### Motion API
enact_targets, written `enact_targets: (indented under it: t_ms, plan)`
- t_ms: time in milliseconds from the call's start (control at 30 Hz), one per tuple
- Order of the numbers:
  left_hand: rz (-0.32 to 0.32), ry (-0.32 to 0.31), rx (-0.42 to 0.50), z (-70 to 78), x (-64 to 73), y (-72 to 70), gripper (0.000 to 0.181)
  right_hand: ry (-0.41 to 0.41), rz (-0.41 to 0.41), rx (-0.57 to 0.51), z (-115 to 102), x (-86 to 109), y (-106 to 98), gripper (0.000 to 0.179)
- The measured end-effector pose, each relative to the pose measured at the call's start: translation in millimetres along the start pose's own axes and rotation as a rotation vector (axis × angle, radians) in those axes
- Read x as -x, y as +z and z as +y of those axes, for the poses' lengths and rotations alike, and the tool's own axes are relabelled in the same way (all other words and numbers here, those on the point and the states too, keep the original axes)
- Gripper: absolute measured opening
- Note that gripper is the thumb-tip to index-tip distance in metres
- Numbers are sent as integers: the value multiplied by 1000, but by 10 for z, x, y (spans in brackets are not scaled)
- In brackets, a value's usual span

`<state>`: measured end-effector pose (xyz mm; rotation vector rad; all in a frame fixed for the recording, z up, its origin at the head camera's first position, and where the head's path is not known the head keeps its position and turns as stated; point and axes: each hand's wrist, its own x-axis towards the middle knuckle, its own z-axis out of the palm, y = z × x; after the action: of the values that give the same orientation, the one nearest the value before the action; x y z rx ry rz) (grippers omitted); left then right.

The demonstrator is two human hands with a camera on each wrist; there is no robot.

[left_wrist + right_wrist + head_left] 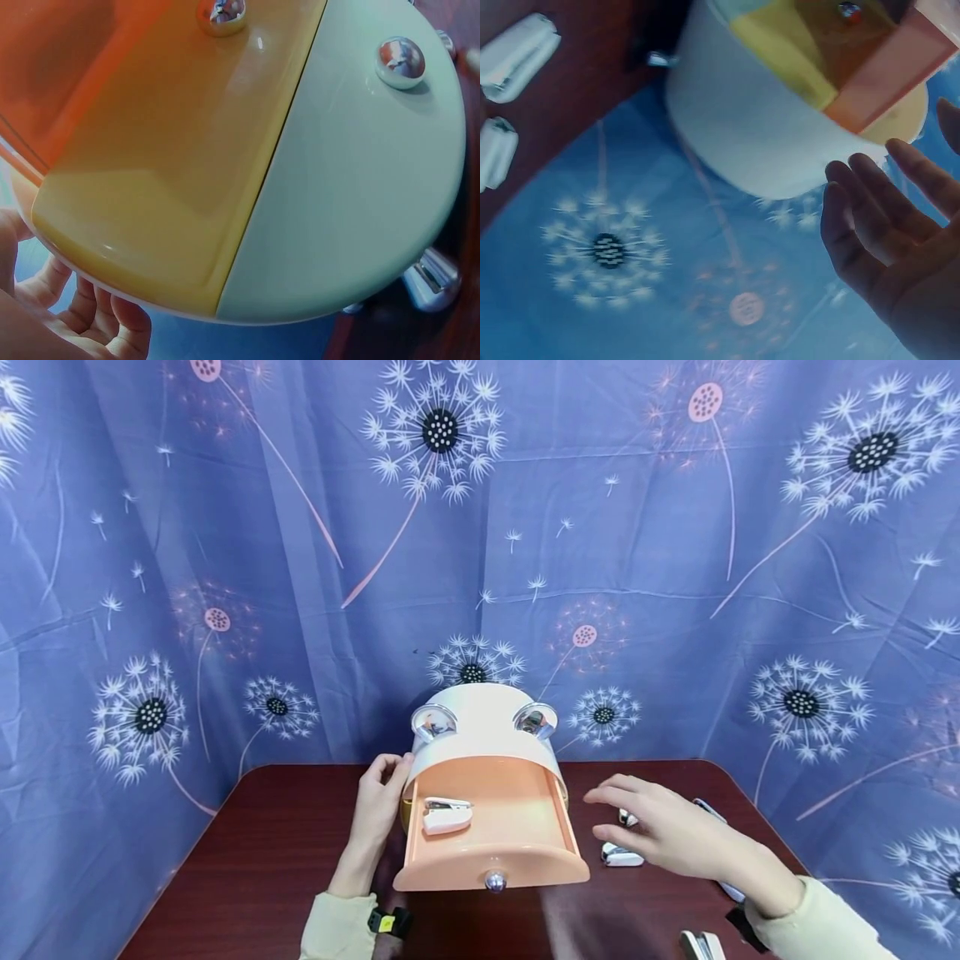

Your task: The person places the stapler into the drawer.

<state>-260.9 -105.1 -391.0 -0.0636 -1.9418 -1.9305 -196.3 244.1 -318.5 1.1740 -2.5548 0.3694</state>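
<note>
A white rounded drawer cabinet (483, 714) stands on the table, its top peach drawer (517, 818) pulled out. Inside the drawer, at the left, lies a small white stapler (447, 817). My left hand (378, 802) rests against the cabinet's left side, its fingers loosely bent; in the left wrist view the fingers touch the edge beside the yellow drawer (165, 187). My right hand (663, 827) hovers right of the drawer with fingers spread and nothing held. In the right wrist view it is apart from the cabinet wall (735, 127).
Right of the cabinet lie a white stapler (622, 856) and another (628, 817), partly hidden by my right hand. One more stapler (701, 945) lies at the front right. A green drawer (352, 180) sits lower on the cabinet. A blue dandelion-patterned curtain (480, 543) hangs behind.
</note>
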Motion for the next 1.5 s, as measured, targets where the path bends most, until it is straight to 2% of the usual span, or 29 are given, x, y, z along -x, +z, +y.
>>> enact_targets:
  t_ms: [267, 367, 500, 567, 667, 733, 900, 1000, 1100, 1200, 1267, 1367, 1400, 1433, 1500]
  plan:
    - [-6, -11, 2, -2, -8, 4, 25, 104, 77, -53, 113, 475, 160, 34]
    - [-9, -12, 8, -4, -16, 13, 26, 117, 101, -134, 160, 638, 233, 35]
    - [-6, -10, 13, -6, -18, 20, 25, 157, 76, -223, 217, 855, 324, 34]
    - [-3, -5, 14, -6, -18, 23, 25, 194, 56, -218, 236, 955, 366, 33]
    - [0, 0, 15, -5, -17, 27, 24, 230, 8, -228, 284, 1087, 416, 32]
    - [0, 5, 15, -5, -16, 30, 24, 258, -59, -272, 338, 1171, 439, 31]
    - [1, 9, 12, -3, -14, 32, 24, 206, -140, -216, 514, 1373, 555, 35]
    - [4, 10, 8, -3, -14, 30, 24, 222, -214, -233, 609, 1459, 629, 39]
    - [6, 7, 5, -4, -14, 27, 24, 283, -329, -319, 674, 1518, 674, 40]
    - [6, 3, 4, -7, -11, 22, 23, 359, -420, -315, 720, 1568, 756, 46]
    - [6, 0, 6, -8, -7, 18, 23, 448, -493, -312, 927, 1703, 975, 50]
    - [7, -3, 8, -13, -2, 11, 23, 633, -590, -295, 1027, 1750, 1171, 55]
    - [8, -4, 7, -14, -2, 10, 23, 658, -596, -295, 1051, 1757, 1231, 55]
    - [10, -5, 7, -14, -2, 10, 24, 680, -598, -287, 1004, 1729, 1225, 53]
    - [9, -6, 7, -16, -4, 10, 23, 699, -584, -275, 775, 1587, 1098, 53]
